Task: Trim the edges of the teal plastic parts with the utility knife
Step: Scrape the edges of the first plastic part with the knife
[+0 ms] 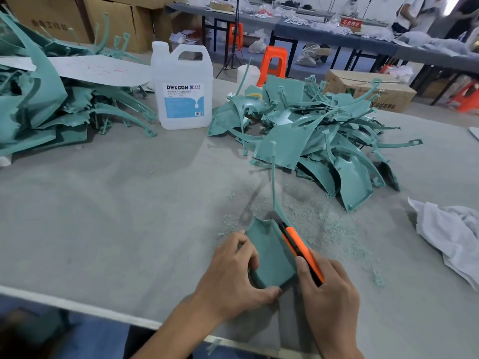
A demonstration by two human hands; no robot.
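Observation:
My left hand (233, 273) grips a curved teal plastic part (269, 250) by its left and near edges, just above the grey table (116, 203). A thin teal strip rises from the part's far right corner. My right hand (326, 288) holds an orange and black utility knife (300, 250), its tip laid along the part's right edge near the far corner. Teal shavings (324, 221) lie scattered on the table around the part.
One pile of teal parts (311, 136) lies at the right, another pile (46, 104) at the far left under a white sheet. A white DEXCON jug (182, 86) stands between them. A white cloth (451, 234) lies at the right edge.

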